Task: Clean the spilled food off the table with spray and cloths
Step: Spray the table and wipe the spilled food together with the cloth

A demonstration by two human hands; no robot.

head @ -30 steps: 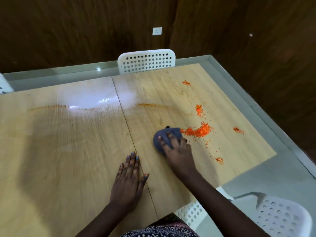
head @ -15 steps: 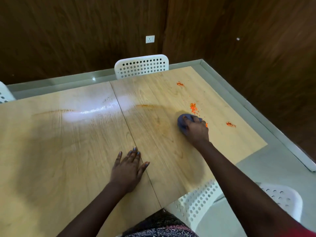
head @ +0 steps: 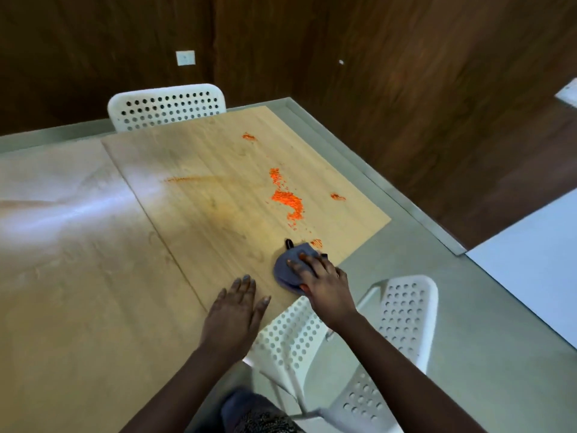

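Now the right hand [head: 324, 284] has dragged the cloth [head: 288, 267] nearer.

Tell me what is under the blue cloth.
The blue cloth lies on the wooden table, pressed by the right hand. Any orange crumbs beneath it are hidden.

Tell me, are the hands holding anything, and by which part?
The right hand presses the blue-grey cloth flat from above, fingers spread on top. The left hand lies flat on the table, holding nothing.
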